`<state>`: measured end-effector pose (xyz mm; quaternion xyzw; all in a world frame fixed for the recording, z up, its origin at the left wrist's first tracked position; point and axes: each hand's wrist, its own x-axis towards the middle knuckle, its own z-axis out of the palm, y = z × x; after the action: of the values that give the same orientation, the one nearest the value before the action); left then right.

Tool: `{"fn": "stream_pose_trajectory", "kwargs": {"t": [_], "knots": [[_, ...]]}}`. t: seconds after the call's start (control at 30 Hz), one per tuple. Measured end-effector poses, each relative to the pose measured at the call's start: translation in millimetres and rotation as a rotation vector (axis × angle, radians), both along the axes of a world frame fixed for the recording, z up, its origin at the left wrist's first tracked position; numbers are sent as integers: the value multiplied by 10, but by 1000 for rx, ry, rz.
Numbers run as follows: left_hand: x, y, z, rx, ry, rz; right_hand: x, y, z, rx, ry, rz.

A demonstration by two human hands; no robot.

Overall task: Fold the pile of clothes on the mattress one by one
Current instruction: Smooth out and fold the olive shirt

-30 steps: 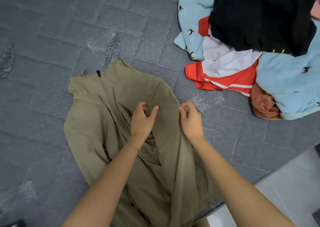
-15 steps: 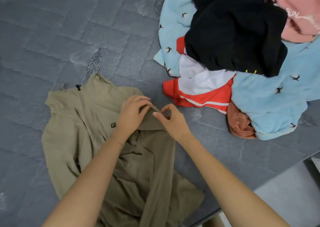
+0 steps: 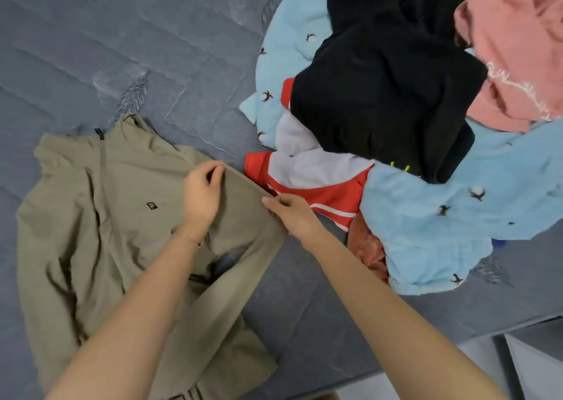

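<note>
Both hands have shifted up the khaki jacket point(image 3: 122, 216), which now lies flatter on the mattress point(image 3: 122, 49). The left hand point(image 3: 201, 195) pinches its shoulder edge and the right hand point(image 3: 292, 213) pinches the sleeve, just beside the pile point(image 3: 441, 216). Tugging outward could snag the red-and-white top point(image 3: 329, 195) and drag it along, and creases underneath may get folded in.

Khaki jacket point(image 3: 122, 183) spread front-up on mattress point(image 3: 152, 43), seemingly zipped; clothes pile point(image 3: 384, 101) just right

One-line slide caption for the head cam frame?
Left hand and right hand hold one edge of a khaki jacket spread on the grey mattress, beside the unfolded clothes pile.
</note>
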<state>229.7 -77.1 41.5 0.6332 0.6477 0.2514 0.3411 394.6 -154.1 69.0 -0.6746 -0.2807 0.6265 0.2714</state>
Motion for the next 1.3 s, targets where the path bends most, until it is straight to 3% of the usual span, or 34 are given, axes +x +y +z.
{"fn": "stream_pose_trajectory", "kwargs": {"t": [0.13, 0.23, 0.33, 0.4, 0.53, 0.67, 0.73, 0.9, 1.03, 1.2, 1.3], "knots": [[-26, 25, 11, -24, -37, 98, 218, 81, 13, -105, 10, 277], [-1, 53, 45, -43, -39, 110, 405, 153, 14, -70, -257, 520], [109, 64, 111, 27, 80, 33, 542, 199, -4, 44, -451, 413], [237, 68, 172, 34, 200, -143, 603, 219, -1, 88, -352, 352], [537, 77, 294, -136, 171, -598, 603, 210, 0, 141, -163, 249], [655, 122, 294, -176, 308, -778, 590, 156, -92, 144, -142, 115], [661, 97, 260, -159, 272, -747, 567, 91, -152, 111, -135, 4], [694, 25, 289, -307, -88, -443, 366, -155, -258, -66, -39, -110], [720, -40, 283, -308, -137, -372, 136, -335, -372, -112, -185, 30], [712, -71, 259, -292, -161, -321, 89, -310, -305, 13, -267, -95], [706, -61, 240, -217, -84, -297, 228, -238, -199, 54, -277, -238]]}}
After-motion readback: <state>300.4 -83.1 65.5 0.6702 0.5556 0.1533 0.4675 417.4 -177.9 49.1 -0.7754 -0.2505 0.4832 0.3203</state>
